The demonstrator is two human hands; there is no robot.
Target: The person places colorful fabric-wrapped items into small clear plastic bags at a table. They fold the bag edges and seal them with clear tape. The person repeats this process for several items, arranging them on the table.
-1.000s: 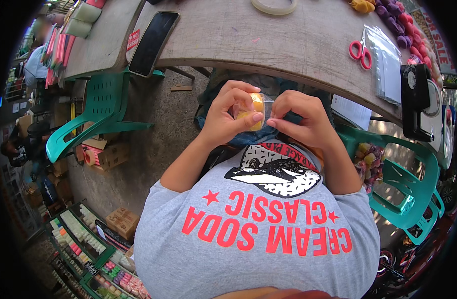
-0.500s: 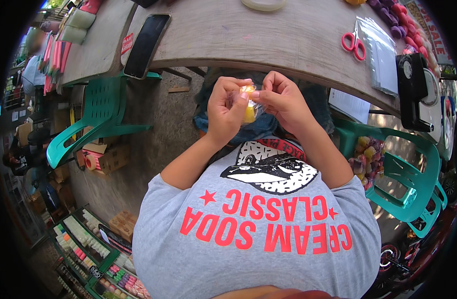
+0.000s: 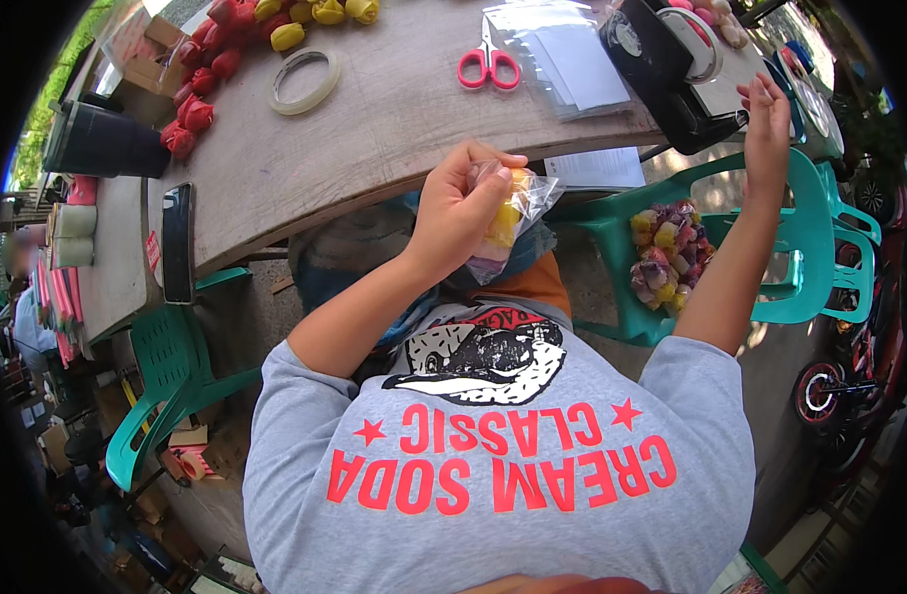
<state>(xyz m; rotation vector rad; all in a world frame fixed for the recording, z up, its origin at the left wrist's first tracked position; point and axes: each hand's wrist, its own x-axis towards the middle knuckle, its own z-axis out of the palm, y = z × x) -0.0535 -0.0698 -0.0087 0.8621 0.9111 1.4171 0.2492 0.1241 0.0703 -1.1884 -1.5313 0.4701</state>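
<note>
My left hand (image 3: 464, 210) is closed round a small clear plastic bag (image 3: 513, 220) with yellow and purple contents, held over my lap just off the table's front edge. My fingers partly hide what is inside. Off to the right, my right hand (image 3: 766, 129) is raised with its fingers stretched out and nothing visible in them. It is beside the front end of a black tape dispenser (image 3: 679, 111), which carries a roll of tape (image 3: 709, 48). I cannot tell whether the fingertips touch the dispenser.
On the wooden table (image 3: 394, 119) lie red-handled scissors (image 3: 488, 67), clear plastic sleeves (image 3: 577, 69), a tape roll (image 3: 305, 82), red flower heads (image 3: 191, 114), yellow ones (image 3: 330, 12) and a phone (image 3: 178, 243). A green chair (image 3: 612, 267) at right holds filled bags (image 3: 668, 252).
My right hand has let go of the bag and moved right to the tape dispenser. My left hand keeps the bag. The view has turned to the right.
</note>
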